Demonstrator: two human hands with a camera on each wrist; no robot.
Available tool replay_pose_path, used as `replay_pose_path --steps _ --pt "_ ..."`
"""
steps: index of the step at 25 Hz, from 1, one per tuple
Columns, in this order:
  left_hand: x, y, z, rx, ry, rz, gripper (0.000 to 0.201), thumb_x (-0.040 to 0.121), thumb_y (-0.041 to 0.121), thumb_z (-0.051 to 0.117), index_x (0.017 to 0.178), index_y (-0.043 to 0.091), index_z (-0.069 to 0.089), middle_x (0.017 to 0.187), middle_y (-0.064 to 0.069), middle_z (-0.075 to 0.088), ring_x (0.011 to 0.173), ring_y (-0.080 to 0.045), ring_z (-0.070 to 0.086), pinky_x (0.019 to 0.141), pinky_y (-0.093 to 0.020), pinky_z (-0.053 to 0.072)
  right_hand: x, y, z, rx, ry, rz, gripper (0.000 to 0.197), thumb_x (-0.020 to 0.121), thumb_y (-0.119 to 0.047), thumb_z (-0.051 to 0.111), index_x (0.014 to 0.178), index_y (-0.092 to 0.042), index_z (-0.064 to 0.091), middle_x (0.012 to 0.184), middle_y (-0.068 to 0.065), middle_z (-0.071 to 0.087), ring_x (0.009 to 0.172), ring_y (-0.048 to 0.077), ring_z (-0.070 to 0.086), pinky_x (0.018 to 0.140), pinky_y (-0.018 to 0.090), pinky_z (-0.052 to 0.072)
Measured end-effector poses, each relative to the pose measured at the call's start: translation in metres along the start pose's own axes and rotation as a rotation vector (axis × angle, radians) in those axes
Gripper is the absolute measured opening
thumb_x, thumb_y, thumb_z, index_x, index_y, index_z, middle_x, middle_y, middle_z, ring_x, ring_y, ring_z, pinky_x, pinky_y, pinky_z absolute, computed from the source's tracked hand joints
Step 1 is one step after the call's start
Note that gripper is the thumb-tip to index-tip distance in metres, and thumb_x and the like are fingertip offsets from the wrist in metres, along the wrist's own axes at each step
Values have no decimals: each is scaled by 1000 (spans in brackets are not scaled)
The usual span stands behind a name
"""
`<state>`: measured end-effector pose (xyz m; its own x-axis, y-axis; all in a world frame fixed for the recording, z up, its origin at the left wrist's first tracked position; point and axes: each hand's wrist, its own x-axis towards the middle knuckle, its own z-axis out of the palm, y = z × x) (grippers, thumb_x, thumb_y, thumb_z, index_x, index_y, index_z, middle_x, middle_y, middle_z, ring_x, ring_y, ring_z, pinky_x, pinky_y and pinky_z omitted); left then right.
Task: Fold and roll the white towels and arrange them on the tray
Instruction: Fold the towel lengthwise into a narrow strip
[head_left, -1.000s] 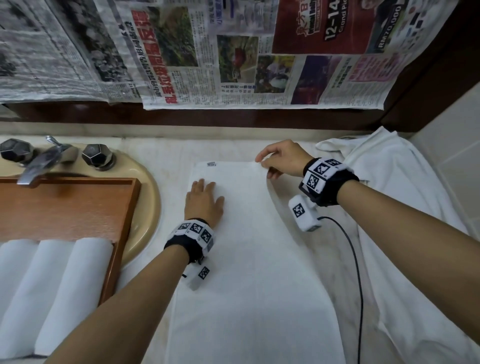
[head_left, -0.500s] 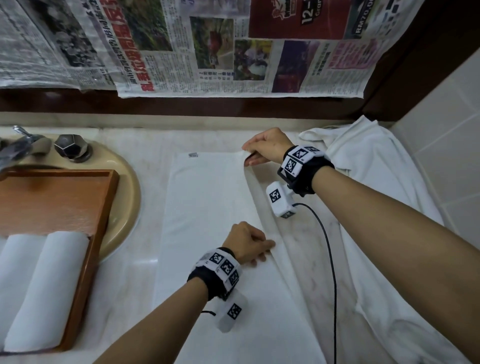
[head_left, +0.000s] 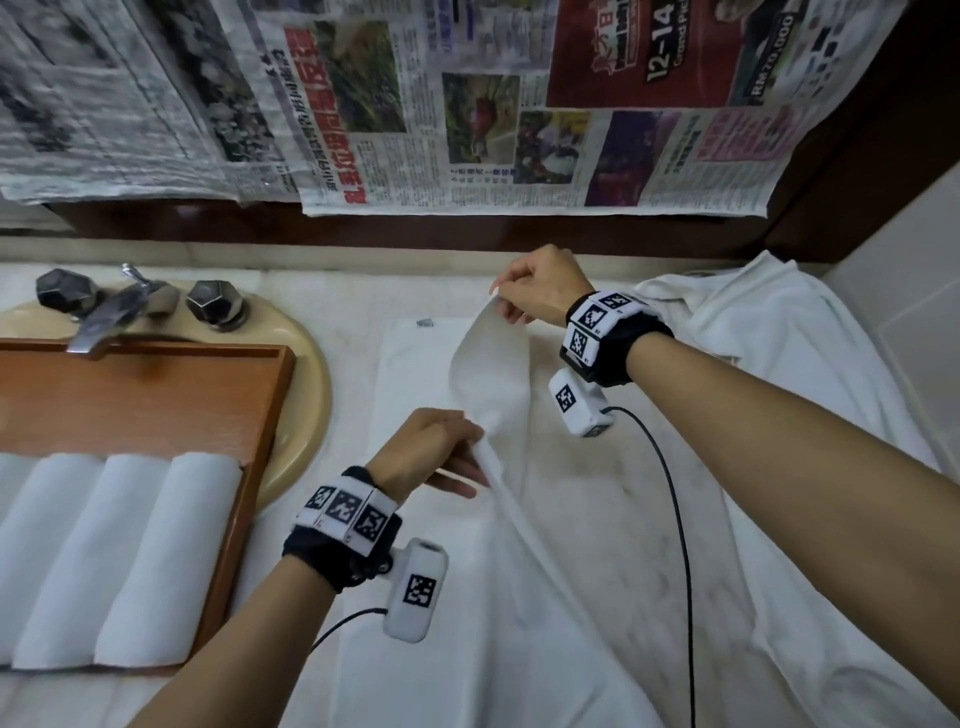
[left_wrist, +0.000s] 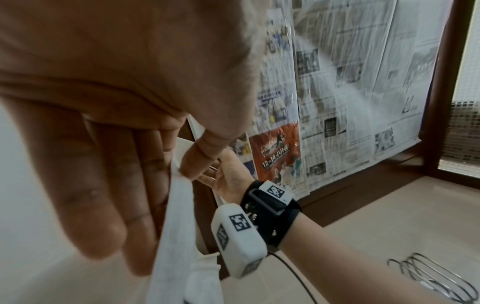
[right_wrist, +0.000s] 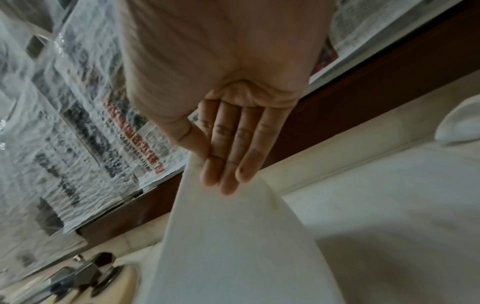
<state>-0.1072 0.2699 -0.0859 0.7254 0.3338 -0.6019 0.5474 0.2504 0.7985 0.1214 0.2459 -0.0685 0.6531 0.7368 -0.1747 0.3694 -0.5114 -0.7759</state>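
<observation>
Pinching the flat towel (head_left: 415, 379) on the desk (head_left: 613, 519): right hand (head_left: 540, 291) grip holds its far corner, left hand (head_left: 426, 452) grip holds the right edge, both lifted. Head view alone shows rolled towels (head_left: 124, 561) in the tray (head_left: 156, 405); left wrist view alone shows wire hangers (left_wrist: 436, 281).

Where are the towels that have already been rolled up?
In the head view, the rolled towels lie side by side at the near end of the wooden tray, at the left, beside the sink and left of the left hand.
</observation>
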Motion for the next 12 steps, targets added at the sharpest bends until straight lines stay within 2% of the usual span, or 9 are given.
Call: replay_pose_path --steps 3,5,7,10,12 --pt "-5 -27 -22 -29 171 -18 23 96 20 53 81 3 57 71 -18 66 61 -29 67 52 -36 56 11 -4 26 -75 3 -76 17 82 -16 58 74 -17 73 59 -2 68 60 11 67 67 28 58" --pt "-2 -50 -33 -24 301 -20 31 97 27 54 75 6 52 63 -13 59 53 -26 61 44 -31 50 20 -4 48 -152 -5 -127 15 83 -19 59 77 -22 73 58 -7 61 64 10 59 71 23 49" --pt "1 -71 -41 -1 442 -33 35 95 32 56 71 7 49 61 -12 52 48 -24 54 41 -30 46 28 -6 73 -192 5 -164 12 86 -23 61 84 -24 73 73 -6 54 80 12 52 78 27 43" --pt "4 -91 -46 27 565 -62 35 92 33 56 68 9 47 51 -7 48 39 -23 49 42 -32 47 37 -7 103 -277 -1 -161 14 94 -26 55 95 -26 69 109 -1 52 114 18 42 94 39 34" --pt "7 -98 -51 57 613 -82 35 90 35 57 69 7 51 50 -6 54 37 -23 51 41 -30 48 42 -8 118 -290 -42 -177 17 96 -23 51 101 -23 67 115 -2 57 117 21 46 95 40 34"
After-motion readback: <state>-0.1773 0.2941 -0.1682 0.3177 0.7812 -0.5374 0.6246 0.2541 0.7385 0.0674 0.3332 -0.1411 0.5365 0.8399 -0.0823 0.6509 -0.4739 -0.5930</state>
